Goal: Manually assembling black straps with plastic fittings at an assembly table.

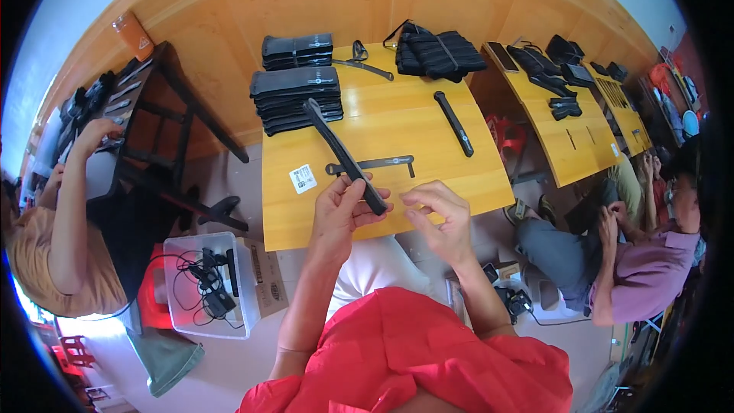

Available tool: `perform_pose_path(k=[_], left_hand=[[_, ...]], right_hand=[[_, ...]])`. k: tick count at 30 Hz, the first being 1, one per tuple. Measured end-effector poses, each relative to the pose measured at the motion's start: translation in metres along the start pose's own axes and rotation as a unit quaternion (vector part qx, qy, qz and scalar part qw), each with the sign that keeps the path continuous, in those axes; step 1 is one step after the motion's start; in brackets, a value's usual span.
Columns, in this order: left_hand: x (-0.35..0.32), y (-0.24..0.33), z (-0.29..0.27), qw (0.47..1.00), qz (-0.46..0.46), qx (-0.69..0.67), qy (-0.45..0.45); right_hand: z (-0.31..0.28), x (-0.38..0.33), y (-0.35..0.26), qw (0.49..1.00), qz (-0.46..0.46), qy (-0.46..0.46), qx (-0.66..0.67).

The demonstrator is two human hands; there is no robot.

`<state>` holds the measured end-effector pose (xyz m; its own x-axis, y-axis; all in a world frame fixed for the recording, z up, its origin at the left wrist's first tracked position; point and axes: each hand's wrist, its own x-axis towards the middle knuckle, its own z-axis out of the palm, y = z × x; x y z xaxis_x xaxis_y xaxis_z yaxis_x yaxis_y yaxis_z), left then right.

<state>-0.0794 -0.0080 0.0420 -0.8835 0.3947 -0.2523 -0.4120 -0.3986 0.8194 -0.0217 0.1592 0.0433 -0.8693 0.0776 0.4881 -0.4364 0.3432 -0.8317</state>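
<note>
The left hand (340, 210) holds a long black strap (344, 156) by its near end, with the fingers closed around it, just above the near edge of the counter (474, 176). The strap rises at a tilt toward the far left corner, where two stacks of folded black pieces (297, 90) lie. The right hand (437, 214) is just beside it, near the same edge; its fingers are half curled and narrow, holding nothing that I can see.

Under the strap a flat thin dark strip (382, 162) lies on the counter, and a small white label (303, 178) is close to the left edge. A black bar (454, 123) lies toward the right edge. Between these things the middle of the counter has open wood.
</note>
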Motion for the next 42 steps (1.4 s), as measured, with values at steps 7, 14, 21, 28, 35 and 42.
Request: perform_pose_path(k=[7,14,21,28,35,42], left_hand=[[0.0,-0.01,0.011,1.0,0.014,-0.011,-0.021],[-0.001,-0.018,0.008,0.999,0.032,0.008,-0.013],[0.0,-0.021,0.007,0.999,0.038,0.015,-0.015],[-0.002,-0.02,0.012,0.999,0.011,-0.023,-0.031],[-0.001,-0.022,0.011,0.999,0.018,-0.028,-0.018],[-0.002,-0.024,0.01,0.999,0.022,-0.024,-0.005]], right_hand=[[0.0,-0.004,-0.002,0.999,-0.033,0.009,-0.034],[0.002,-0.003,-0.001,0.999,-0.037,-0.001,-0.039],[0.001,-0.002,0.0,0.998,-0.043,-0.006,-0.05],[-0.003,-0.001,-0.002,0.998,-0.034,-0.008,-0.052],[-0.002,-0.001,-0.001,0.998,-0.042,-0.009,-0.046],[-0.002,-0.002,-0.001,0.996,-0.059,-0.019,-0.07]])
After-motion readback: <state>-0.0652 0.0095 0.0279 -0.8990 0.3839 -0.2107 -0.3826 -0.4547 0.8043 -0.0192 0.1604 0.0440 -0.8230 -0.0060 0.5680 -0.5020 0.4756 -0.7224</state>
